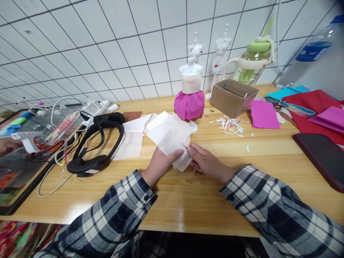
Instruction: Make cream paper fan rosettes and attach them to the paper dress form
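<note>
My left hand (161, 161) is closed on a cream sheet of crinkled paper (172, 134), thumb on top and fingers beneath. Along the sheet's right edge, my right hand (205, 161) pinches with thumb and forefinger. A thin dark sliver, like a needle (184, 145), sticks out of that pinch over the paper; its other end is hidden. Just behind the sheet stands a small white dress form (190, 70) with a cream band and a puffed magenta skirt (189, 104). Further cream sheets (130, 145) lie to the left.
At left are a black headset strap (96, 163), cables and a dark-edged tray (16, 200), with another person's hand (9, 147) holding a white tool. Behind right stand a cardboard box (232, 98), a second form (221, 53) and a jug (254, 61). Paper scraps (231, 125) and a phone (322, 157) lie right.
</note>
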Demonstrator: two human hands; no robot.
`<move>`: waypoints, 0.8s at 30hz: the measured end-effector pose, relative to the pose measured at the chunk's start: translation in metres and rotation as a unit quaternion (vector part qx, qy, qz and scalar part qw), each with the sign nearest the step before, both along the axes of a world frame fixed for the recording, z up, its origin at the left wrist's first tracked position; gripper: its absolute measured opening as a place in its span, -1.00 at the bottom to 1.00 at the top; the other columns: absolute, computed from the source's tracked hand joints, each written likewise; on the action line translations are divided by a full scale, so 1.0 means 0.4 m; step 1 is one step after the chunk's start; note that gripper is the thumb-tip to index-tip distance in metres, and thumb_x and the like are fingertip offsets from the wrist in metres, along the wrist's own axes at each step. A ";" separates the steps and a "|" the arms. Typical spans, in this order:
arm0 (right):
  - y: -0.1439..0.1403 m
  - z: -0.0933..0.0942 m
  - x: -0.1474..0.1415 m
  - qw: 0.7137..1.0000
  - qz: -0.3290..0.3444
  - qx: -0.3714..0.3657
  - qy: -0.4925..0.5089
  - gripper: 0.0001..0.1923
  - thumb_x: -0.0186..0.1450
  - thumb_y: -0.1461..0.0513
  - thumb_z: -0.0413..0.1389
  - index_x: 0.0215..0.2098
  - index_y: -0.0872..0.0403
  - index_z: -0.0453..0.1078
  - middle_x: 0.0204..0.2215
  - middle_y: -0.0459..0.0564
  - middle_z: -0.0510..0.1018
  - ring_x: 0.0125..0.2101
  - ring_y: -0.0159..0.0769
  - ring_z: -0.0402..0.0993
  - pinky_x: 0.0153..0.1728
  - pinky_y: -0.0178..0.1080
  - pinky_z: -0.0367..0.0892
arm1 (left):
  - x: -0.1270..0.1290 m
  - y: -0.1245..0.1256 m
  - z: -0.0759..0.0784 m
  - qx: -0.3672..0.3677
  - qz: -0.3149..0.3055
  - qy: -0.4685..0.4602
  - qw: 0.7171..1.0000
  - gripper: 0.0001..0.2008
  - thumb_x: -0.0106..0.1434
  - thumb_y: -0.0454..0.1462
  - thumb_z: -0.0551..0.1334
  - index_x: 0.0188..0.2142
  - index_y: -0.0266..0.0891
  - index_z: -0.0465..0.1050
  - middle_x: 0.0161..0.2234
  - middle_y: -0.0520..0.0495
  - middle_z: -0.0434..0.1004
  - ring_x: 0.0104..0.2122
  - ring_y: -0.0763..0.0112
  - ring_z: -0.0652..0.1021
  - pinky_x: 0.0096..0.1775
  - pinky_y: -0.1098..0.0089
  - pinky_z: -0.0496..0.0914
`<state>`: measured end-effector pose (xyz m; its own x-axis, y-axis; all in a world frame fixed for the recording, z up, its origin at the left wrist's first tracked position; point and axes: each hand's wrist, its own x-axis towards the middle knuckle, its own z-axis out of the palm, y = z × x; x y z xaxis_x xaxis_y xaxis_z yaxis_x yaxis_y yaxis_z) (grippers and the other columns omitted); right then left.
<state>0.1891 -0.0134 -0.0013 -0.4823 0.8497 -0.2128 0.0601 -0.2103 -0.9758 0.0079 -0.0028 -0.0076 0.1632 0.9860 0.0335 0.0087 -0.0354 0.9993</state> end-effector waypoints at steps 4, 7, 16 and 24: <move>0.002 -0.005 -0.001 1.000 -0.004 0.000 -0.007 -0.60 0.34 -0.16 -0.06 -0.28 -0.02 0.15 -0.62 -0.27 0.12 -0.65 -0.45 0.08 -0.62 -0.34 0.35 | 0.002 -0.002 0.000 0.001 0.007 0.008 1.000 -0.39 0.09 -0.11 0.43 0.10 -0.28 0.40 0.07 -0.25 0.53 0.07 0.00 0.51 0.12 0.06 0.37; 0.003 -0.004 -0.001 1.000 -0.009 0.006 -0.014 -0.61 0.35 -0.15 -0.07 -0.27 -0.02 0.16 -0.60 -0.26 0.13 -0.65 -0.45 0.08 -0.61 -0.33 0.36 | 0.004 -0.004 -0.001 0.000 0.009 0.015 1.000 -0.38 0.10 -0.11 0.42 0.11 -0.29 0.39 0.07 -0.26 0.53 0.07 0.00 0.51 0.13 0.05 0.36; 0.003 -0.002 0.004 0.999 -0.012 0.014 -0.036 -0.63 0.35 -0.13 -0.05 -0.24 -0.01 0.19 -0.54 -0.22 0.18 -0.59 -0.43 0.14 -0.61 -0.36 0.35 | 0.001 0.009 -0.005 0.034 0.026 -0.130 0.991 -0.45 0.23 -0.04 0.29 0.13 -0.24 0.37 0.11 -0.23 0.49 0.12 0.05 0.48 0.15 0.09 0.35; 0.004 0.002 0.004 0.999 -0.008 0.011 -0.047 -0.64 0.35 -0.11 -0.04 -0.23 -0.01 0.20 -0.55 -0.21 0.18 -0.58 -0.42 0.14 -0.61 -0.36 0.36 | 0.004 0.015 -0.006 0.022 0.029 -0.013 0.999 -0.39 0.11 -0.12 0.41 0.12 -0.28 0.40 0.06 -0.22 0.54 0.03 0.08 0.53 0.12 0.13 0.37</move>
